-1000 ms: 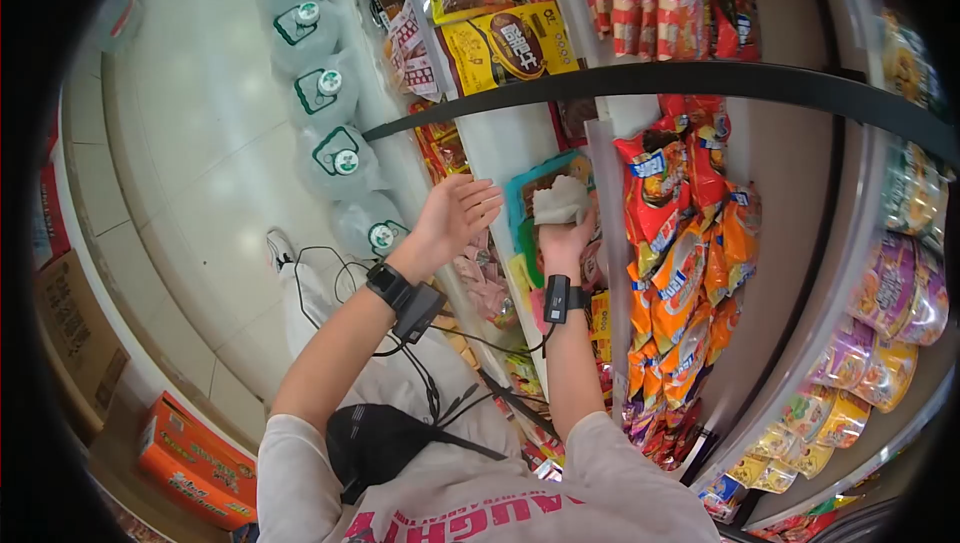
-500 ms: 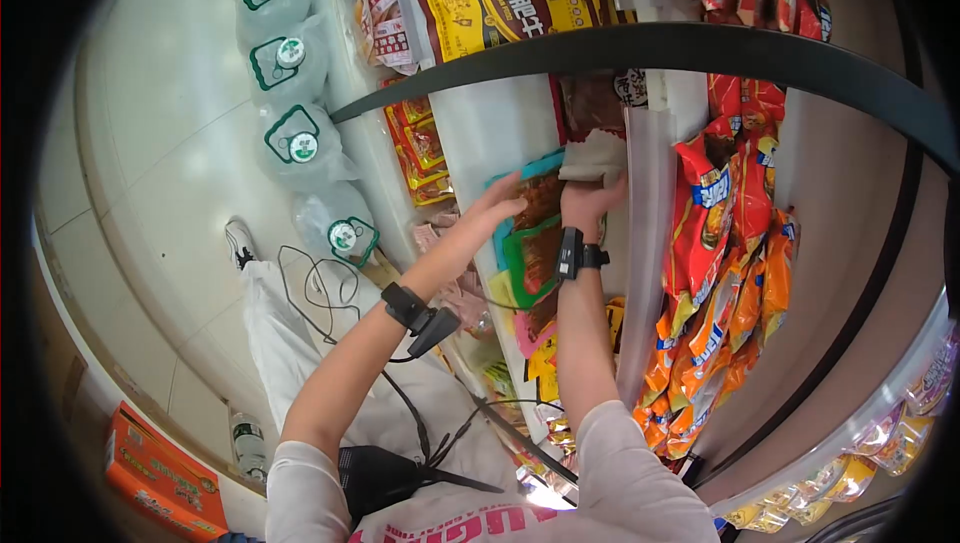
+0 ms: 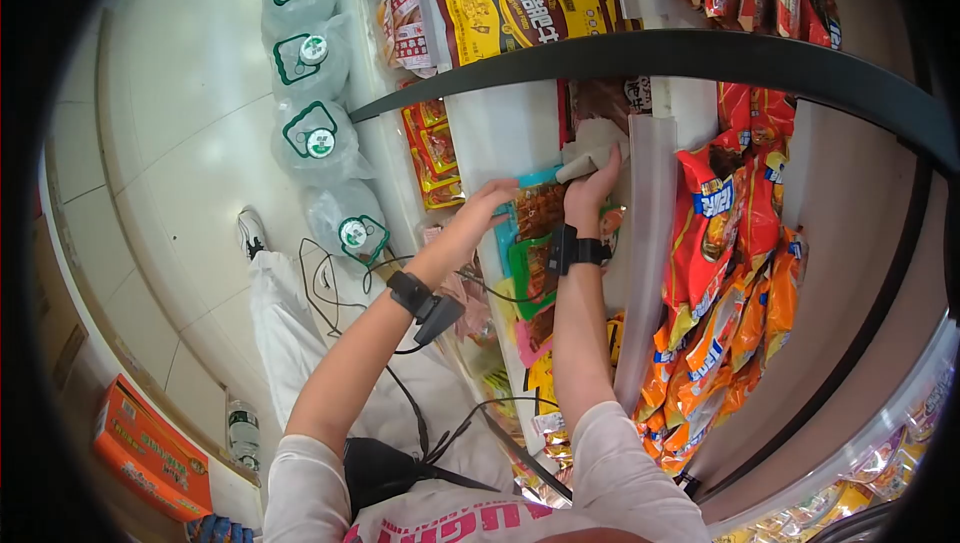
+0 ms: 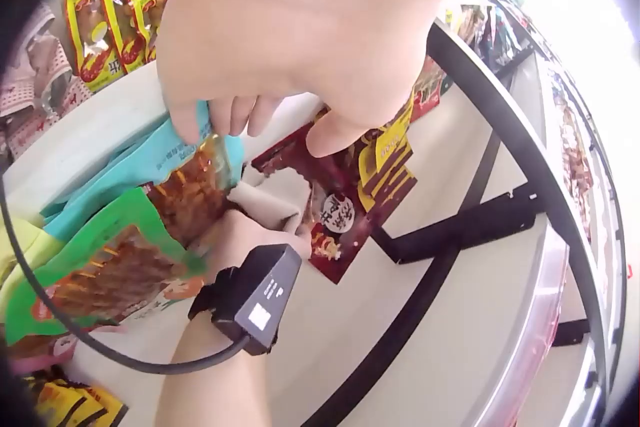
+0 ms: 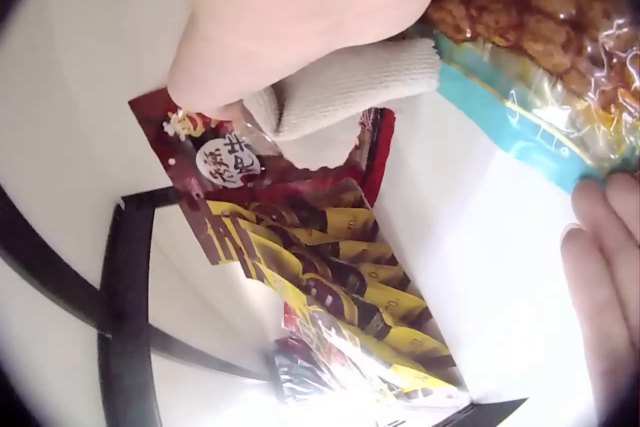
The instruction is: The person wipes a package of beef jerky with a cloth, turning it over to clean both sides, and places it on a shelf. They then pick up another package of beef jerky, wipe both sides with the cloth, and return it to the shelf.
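Note:
My right hand (image 3: 593,195) holds a folded pale grey cloth (image 3: 592,148), which shows below the fingers in the right wrist view. The fingers of my left hand (image 3: 484,211) rest on the edge of a blue-bordered snack packet (image 3: 538,209) with brown food inside; in the left wrist view the left thumb stands apart from it. A green-bordered packet (image 4: 120,267) overlaps the blue one, beside my right wrist. Past the cloth, a dark red packet (image 5: 225,152) lies on the white shelf (image 3: 500,123).
A curved black bar (image 3: 650,51) crosses the shelf beyond my hands. Yellow packets (image 3: 530,13) lie past it. Clear shelf edging (image 3: 650,243) runs along the right, with orange and red noodle packs (image 3: 715,233) behind it. Bagged water bottles (image 3: 325,143) line the floor at left.
My left hand has moved from above the goods to the blue-bordered packet's edge. My right hand, still holding the cloth, has moved toward the shelf's far side. The view has shifted.

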### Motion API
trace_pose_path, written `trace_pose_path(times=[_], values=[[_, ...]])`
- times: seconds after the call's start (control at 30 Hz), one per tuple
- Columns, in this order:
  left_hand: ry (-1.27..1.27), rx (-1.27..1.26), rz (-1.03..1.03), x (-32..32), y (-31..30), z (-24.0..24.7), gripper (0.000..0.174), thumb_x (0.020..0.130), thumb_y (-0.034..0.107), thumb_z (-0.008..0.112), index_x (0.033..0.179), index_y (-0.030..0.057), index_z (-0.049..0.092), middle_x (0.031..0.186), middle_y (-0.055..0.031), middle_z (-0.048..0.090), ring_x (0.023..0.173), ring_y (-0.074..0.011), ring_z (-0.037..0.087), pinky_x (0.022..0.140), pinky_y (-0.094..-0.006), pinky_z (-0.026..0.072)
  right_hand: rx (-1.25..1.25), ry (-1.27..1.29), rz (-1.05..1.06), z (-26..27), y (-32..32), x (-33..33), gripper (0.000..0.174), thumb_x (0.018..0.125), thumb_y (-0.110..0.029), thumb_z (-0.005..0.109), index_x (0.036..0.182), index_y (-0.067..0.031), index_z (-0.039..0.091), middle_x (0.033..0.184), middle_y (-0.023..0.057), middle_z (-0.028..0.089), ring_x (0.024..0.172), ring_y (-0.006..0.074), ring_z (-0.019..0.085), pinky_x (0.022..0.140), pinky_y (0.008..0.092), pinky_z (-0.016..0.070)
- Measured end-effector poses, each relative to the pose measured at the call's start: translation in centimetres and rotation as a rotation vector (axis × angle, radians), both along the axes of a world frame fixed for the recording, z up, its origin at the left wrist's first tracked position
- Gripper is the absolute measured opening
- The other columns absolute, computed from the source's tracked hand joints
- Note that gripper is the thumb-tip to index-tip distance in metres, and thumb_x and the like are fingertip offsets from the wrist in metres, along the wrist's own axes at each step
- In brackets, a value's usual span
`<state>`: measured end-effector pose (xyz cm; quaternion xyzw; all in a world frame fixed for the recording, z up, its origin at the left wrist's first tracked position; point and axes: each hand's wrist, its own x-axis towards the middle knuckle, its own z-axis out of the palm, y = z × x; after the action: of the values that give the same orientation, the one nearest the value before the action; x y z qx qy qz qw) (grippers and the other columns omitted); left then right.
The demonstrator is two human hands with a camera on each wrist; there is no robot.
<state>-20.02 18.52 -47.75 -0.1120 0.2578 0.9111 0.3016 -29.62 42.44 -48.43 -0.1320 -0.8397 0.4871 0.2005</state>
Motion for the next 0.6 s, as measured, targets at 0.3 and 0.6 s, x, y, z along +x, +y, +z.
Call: trace_pose_path(times=[0.3, 0.6], values=[[-0.043, 0.186, -0.001, -0.2, -2.9, 1.4, 0.068, 0.100, 0.046, 0.049, 0.148, -0.0004, 0.035, 0.150, -0.0194, 0.041, 0.140, -0.0271, 0.040, 0.118, -0.0406, 0.0288, -0.654, -0.047, -0.195, 9.2, -10.0, 7.5, 0.049, 0.098, -0.039, 0.060, 0.135, -0.0090, 0.050, 0.126, 0.0047, 0.059, 0.112, 0.0237, 0.057, 0.092, 0.0422, 0.0486], [-0.062, 0.188, -0.388, 3.9, -16.7, 10.2, 0.051, 0.102, 0.032, 0.055, 0.142, 0.0008, 0.045, 0.129, -0.0174, 0.062, 0.118, -0.0285, 0.062, 0.103, -0.0414, 0.0514, -1.004, -0.588, -0.026, 16.7, -16.4, 18.6, 0.040, 0.097, -0.023, 0.066, 0.130, -0.0040, 0.055, 0.120, 0.0073, 0.065, 0.109, 0.0211, 0.063, 0.092, 0.0371, 0.0512]])
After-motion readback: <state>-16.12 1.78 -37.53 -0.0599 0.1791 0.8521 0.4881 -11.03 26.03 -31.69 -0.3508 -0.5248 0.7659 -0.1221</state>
